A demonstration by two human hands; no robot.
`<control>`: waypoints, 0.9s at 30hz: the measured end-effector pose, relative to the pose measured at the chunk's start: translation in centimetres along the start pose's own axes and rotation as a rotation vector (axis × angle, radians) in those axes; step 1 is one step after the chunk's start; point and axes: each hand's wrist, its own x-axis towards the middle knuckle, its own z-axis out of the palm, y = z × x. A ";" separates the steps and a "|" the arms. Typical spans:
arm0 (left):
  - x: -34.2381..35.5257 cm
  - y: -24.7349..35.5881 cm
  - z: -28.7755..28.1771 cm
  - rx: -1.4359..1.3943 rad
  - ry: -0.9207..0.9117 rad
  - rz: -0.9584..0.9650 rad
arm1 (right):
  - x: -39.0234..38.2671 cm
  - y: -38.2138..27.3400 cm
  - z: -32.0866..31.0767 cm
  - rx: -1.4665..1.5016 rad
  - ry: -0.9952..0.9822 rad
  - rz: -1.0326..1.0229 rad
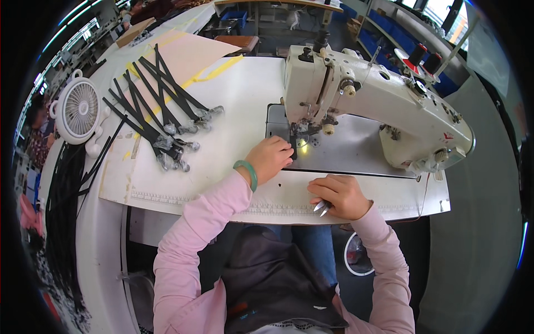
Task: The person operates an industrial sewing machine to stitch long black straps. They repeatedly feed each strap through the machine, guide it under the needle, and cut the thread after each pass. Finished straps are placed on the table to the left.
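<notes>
A white industrial sewing machine (372, 106) stands on the white table (217, 83), its light shining beside the needle. My left hand (270, 158), with a green bangle at the wrist, is closed on a short black strap (292, 146) at the presser foot, on the steel bed. My right hand (336, 195) rests near the table's front edge, right of the left, its fingers curled round silver snips (322, 209). Several black straps with plastic-wrapped fittings (164, 142) lie fanned out left of the machine.
A white fan (83, 110) stands at the left, with long black straps (67, 211) hanging below it. Pink sheet material (197, 53) lies at the back. Thread spools (417, 58) stand behind the machine. A co-worker (39, 128) is at the far left, and blue bins (236, 19) are behind.
</notes>
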 end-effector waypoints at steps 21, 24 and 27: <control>1.9 -3.1 0.3 -0.107 0.048 -0.231 | -4.7 1.4 -3.0 -0.128 0.126 0.252; 3.2 -4.6 1.1 -0.036 0.112 -0.235 | -4.6 1.3 -2.8 -0.128 0.140 0.253; 4.4 -7.0 2.1 0.020 0.039 -0.037 | -5.0 1.2 -3.2 -0.140 0.167 0.267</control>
